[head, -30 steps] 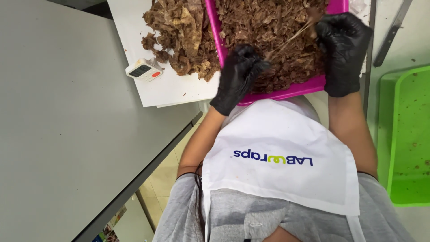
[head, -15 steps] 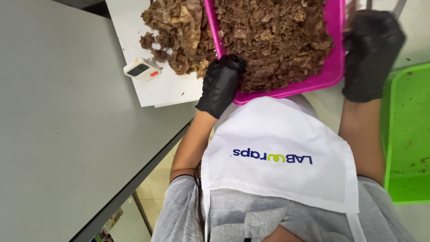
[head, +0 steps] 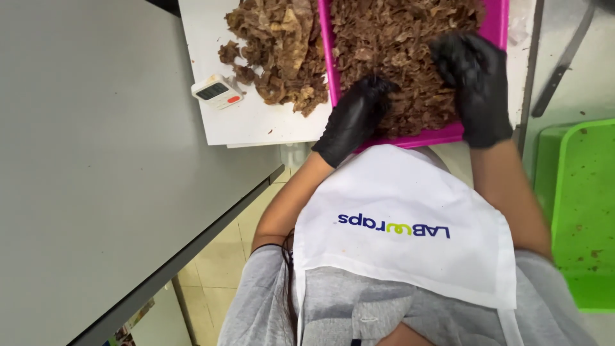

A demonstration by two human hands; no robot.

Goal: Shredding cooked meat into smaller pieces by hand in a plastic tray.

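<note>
Dried brown leaf scraps point(head: 410, 57) fill the pink tray point(head: 416, 138) on the desk, and both gloved hands are in them. A second, lighter heap of scraps point(head: 275, 54) lies just left of the left hand on the white sheet point(head: 256, 122), outside the tray; judging by that, some material has been set apart while the bulk in the tray looks left to go through. The left hand point(head: 352, 118) rests at the tray's near edge, its fingers point(head: 375, 90) curled down into the scraps; whether they pinch anything I cannot tell. The right hand point(head: 474, 83) lies on top of the heap, its fingers point(head: 458, 54) bent and close together, pressing on or gathering scraps. A small white timer point(head: 218, 91) sits well left of the left hand. A green tray point(head: 580, 211) lies right of the right hand, holding only specks.
</note>
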